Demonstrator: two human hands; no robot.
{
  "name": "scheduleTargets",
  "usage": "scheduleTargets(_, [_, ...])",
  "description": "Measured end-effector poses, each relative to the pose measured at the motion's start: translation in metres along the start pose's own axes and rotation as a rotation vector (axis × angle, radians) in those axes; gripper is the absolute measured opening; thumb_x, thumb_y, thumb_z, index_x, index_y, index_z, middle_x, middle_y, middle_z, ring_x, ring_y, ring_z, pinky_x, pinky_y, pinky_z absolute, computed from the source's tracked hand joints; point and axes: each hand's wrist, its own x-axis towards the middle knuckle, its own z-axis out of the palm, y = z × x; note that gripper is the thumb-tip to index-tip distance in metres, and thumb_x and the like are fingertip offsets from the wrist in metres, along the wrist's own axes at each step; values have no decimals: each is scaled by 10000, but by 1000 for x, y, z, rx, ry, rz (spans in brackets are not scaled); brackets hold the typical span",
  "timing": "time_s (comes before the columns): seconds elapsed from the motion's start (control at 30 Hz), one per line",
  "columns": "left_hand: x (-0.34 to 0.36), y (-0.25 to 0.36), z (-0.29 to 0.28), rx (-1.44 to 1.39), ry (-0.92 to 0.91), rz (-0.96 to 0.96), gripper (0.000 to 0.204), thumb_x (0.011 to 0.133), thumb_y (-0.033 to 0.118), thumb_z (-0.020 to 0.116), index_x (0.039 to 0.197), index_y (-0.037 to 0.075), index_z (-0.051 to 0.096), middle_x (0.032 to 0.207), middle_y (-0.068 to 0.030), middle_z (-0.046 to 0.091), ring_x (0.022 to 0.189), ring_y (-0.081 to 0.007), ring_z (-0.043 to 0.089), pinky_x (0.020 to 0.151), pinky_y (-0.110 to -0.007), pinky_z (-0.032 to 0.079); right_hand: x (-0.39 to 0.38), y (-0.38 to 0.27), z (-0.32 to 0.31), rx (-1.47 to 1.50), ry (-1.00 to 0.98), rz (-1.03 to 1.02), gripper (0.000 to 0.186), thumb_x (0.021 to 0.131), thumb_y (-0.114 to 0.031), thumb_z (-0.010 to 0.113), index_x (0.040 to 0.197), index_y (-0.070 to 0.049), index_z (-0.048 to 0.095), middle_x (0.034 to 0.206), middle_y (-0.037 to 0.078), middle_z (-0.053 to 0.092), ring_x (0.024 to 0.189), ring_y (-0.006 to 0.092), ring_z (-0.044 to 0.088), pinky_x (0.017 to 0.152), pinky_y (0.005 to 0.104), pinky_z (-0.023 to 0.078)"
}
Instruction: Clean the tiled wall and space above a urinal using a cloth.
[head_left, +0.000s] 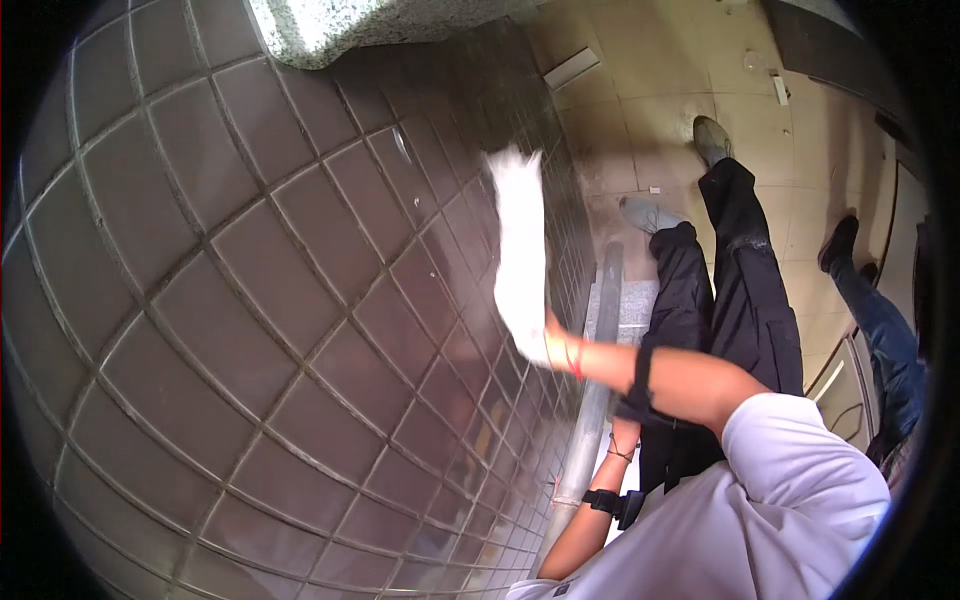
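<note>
My right arm reaches left to the brown tiled wall (300,370). At its end my right hand (553,338) is closed on a white cloth (521,250), which stretches away from it against the tiles. The cloth is overexposed and its edge is smeared by motion; most of the hand is hidden in it. Lower down, my left hand (627,430) is beside a grey pipe (578,460) along the foot of the wall. My right forearm covers its fingers, so neither their pose nor any hold on the pipe shows.
A speckled stone slab (370,30) juts out at the top. Small pale pieces, one a flat strip (572,68), lie on the beige tiled floor (660,130). A patterned grey panel (637,305) lies beside my legs. Another person's jeans (890,330) show at the right edge.
</note>
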Motion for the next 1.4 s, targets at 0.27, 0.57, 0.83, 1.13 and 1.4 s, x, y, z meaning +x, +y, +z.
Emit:
scheduleTargets(0.27, [-1,-5,-19,-386,-153,-287,270,955,179,442,1161,13,492,1099,-100,596,971,-179,594,840,-275,476,48,-10,54,-1353,865,266,415,929,-311,385,1218,-20,449,1200,135,513,1087,233,493,929,353,397])
scheduleTargets(0.57, [-3,-4,-11,-162,-92,-189,215,923,124,468,1098,15,530,1021,-35,595,890,-90,565,768,-248,474,-48,8,34,-2269,312,-27,451,916,-230,427,1310,-15,376,1314,199,411,1187,285,419,997,358,342])
scheduleTargets(0.83, [10,12,-13,-371,-195,-276,285,960,191,443,1177,12,490,1127,-122,591,957,-162,594,834,-252,469,109,-62,37,-2563,388,53,530,952,-373,274,1359,-33,289,1398,142,278,1232,222,327,1038,336,262])
scheduleTargets(1.13, [-3,-35,-20,-282,-168,-363,240,948,164,451,1136,26,511,1017,-39,595,927,-123,578,829,-264,482,-56,-10,18,-2433,285,91,525,908,-248,437,1351,6,320,1320,175,410,1186,294,409,1034,361,295])
scheduleTargets(1.4, [6,10,-16,-371,-125,-332,253,960,161,426,1156,14,489,1072,-103,603,965,-159,590,841,-268,468,109,-32,88,-1898,617,-13,366,903,-182,449,1216,5,475,1163,191,541,1043,269,515,910,353,408])
